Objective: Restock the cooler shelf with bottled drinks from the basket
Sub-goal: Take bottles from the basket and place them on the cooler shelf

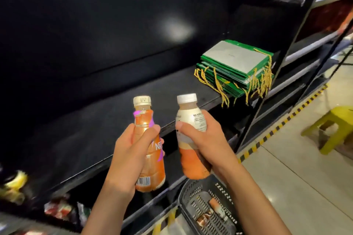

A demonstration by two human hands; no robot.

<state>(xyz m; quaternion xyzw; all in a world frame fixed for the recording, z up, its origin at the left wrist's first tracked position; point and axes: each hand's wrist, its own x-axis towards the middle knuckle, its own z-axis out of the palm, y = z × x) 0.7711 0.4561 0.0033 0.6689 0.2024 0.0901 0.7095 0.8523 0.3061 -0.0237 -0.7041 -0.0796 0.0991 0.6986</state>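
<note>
My left hand (pixel 129 150) grips an orange bottle with a gold cap and purple label marks (pixel 150 168), held upright. My right hand (pixel 206 139) grips a second bottle with a white cap and a cream-and-orange label (pixel 189 160), also upright. Both bottles hover just in front of the edge of a dark, bare shelf (pixel 91 131). Below my right arm sits a black plastic basket (pixel 193 192) on the floor, with two small bottles (pixel 215 208) lying in it.
A stack of green paper bags with yellow cord handles (pixel 236 66) lies on the shelf at the right. Packaged snacks (pixel 57 210) fill a lower shelf at the left. A yellow stool (pixel 332 126) stands on the tiled floor at the right, beyond black-and-yellow floor tape (pixel 282 122).
</note>
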